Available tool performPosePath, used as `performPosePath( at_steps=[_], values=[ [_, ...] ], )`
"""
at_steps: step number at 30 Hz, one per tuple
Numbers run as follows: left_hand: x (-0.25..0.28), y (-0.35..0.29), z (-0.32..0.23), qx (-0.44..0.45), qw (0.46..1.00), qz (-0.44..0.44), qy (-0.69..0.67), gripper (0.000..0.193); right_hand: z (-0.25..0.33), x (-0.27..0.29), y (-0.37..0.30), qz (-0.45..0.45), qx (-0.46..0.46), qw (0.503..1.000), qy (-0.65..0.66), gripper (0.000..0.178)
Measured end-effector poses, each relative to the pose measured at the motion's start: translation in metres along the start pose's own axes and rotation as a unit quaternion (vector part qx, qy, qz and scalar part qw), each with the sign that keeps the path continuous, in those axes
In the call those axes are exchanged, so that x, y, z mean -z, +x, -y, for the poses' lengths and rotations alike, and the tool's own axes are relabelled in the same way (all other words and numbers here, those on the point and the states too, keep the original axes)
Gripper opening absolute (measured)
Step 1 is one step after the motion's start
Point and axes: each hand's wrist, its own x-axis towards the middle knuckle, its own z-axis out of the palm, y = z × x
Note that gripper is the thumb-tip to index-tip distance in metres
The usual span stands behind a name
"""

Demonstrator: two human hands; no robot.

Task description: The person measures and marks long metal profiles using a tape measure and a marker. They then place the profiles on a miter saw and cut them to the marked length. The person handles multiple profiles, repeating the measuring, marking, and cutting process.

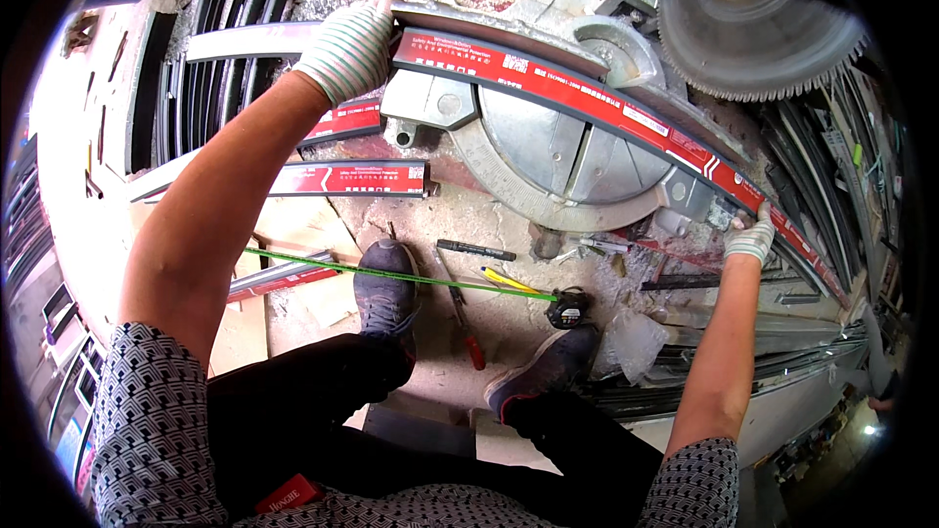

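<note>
Nearest, below both hands, a green tape measure (411, 277) lies stretched over the dusty floor past two shoes, leaving little open floor among scraps and tools. The left hand (347, 49) and right hand (751, 238), both in striped knit gloves, are closed around opposite ends of a long metal profile (587, 93) with red film, lying across the saw table (558, 152). Beyond the right hand, the toothed circular blade (758, 34) stands raised, clear of the profile.

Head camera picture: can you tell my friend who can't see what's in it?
Two gloved hands, left and right, hold a long red-wrapped metal bar across a saw table, below a round blade. A tape measure lies by the person's shoes.
</note>
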Motion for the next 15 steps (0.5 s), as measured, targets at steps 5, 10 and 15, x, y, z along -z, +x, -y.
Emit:
performPosePath(
  at_steps=[5,10,15],
  values=[
    [0.010,0.004,-0.008,0.017,0.998,0.061,0.030,0.027,0.003,0.004,0.004,0.027,-0.024,0.999,-0.003,0.016],
    [0.012,0.006,-0.006,0.011,0.997,0.069,0.039,0.028,0.020,0.014,0.000,-0.007,-0.067,0.981,-0.183,0.037],
    [0.010,0.010,-0.011,0.013,0.999,0.052,0.007,0.020,0.108,0.036,0.028,-0.044,0.295,0.862,-0.410,0.055]
  ],
)
